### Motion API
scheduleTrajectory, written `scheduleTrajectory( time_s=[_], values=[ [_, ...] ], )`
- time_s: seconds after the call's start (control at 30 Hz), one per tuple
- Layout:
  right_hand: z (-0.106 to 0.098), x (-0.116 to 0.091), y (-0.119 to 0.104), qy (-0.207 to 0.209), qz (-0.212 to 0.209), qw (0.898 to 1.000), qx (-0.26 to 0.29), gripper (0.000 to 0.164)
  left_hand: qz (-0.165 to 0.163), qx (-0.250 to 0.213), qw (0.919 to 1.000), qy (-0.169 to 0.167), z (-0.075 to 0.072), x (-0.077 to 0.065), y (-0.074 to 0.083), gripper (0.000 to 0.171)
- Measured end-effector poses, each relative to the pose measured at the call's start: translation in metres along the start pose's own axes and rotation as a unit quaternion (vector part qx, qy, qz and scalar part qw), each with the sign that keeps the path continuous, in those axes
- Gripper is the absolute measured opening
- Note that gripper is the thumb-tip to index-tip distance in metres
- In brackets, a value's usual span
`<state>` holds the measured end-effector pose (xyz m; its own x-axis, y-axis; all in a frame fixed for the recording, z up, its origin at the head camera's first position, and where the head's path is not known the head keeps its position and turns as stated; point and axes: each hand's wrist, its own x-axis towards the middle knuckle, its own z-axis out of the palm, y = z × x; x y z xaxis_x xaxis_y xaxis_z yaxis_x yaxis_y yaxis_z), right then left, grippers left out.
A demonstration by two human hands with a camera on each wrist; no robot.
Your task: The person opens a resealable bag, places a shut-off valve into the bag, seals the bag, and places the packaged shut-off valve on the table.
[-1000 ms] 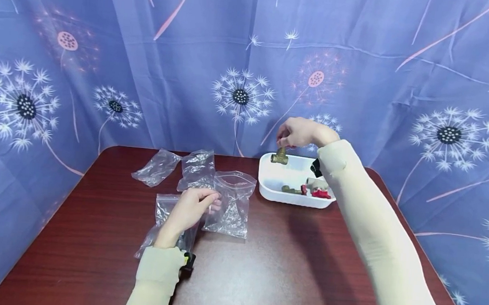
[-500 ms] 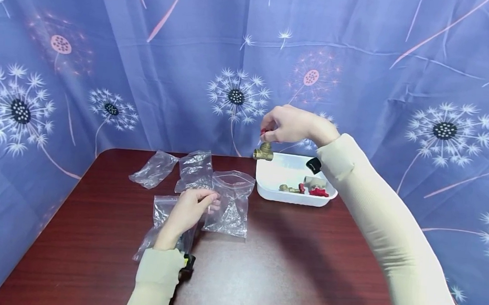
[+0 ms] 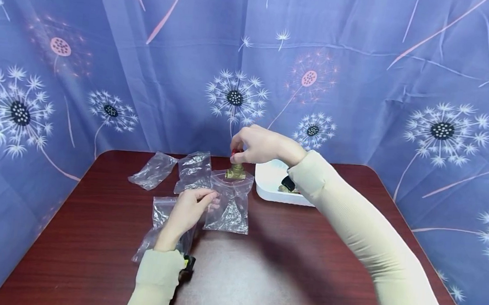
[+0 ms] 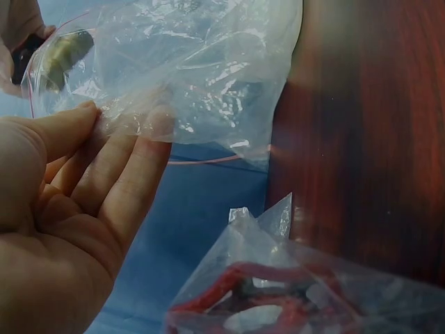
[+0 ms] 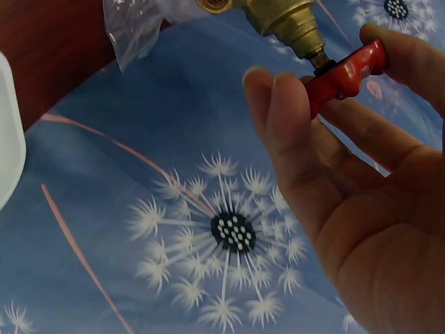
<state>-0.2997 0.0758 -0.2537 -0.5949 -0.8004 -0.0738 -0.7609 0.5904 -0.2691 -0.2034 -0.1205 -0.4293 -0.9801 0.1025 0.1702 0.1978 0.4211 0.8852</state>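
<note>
Backdrop: blue cloth [image 3: 171, 46] with white and pink dandelion prints stands behind the counter [image 3: 82, 235], which is red-brown and a little shiny.
Left hand [image 3: 190, 208]: its grip pinches a clear zip bag [image 3: 231, 213] at the left edge, between thumb and fingers.
Right hand [image 3: 258, 143]: its grip is grasping the red handle [image 5: 351, 73] of a brass valve [image 3: 235, 173] with the fingertips.
Valve position: below the fingers, at the far, mouth end of the clear zip bag; whether it is inside, I cannot tell.
White tray [image 3: 281, 197]: right of this bag, partly hidden by the right sleeve [image 3: 351, 223]; some brass [image 3: 285, 189] shows in it.
Second bag [image 3: 163, 207]: partly covered by the left hand and wrist.
Two further bags [image 3: 194, 171]: near the far edge, side by side.
</note>
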Motion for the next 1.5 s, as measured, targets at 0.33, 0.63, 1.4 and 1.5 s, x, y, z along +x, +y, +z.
scheduleTrajectory(
  time_s=[0.33,0.63,1.4,1.5],
  values=[
    [0.027,0.015,-0.006,-0.011,-0.001,1.0,0.0,0.023,0.007,0.021,0.9997,0.01,-0.003,0.0,0.0,0.023],
    [0.046,0.023,-0.007,-0.003,-0.018,1.0,-0.019,0.021,0.015,-0.016,0.9988,0.043,0.002,0.002,-0.006,0.021],
    [0.083,0.029,-0.007,0.003,0.017,1.0,0.019,0.014,0.011,0.017,0.9927,0.119,0.008,0.001,-0.006,0.017],
    [0.089,0.029,-0.006,0.009,0.027,1.0,0.01,0.015,0.004,-0.049,0.9927,0.11,0.011,0.001,-0.006,0.021]
  ],
)
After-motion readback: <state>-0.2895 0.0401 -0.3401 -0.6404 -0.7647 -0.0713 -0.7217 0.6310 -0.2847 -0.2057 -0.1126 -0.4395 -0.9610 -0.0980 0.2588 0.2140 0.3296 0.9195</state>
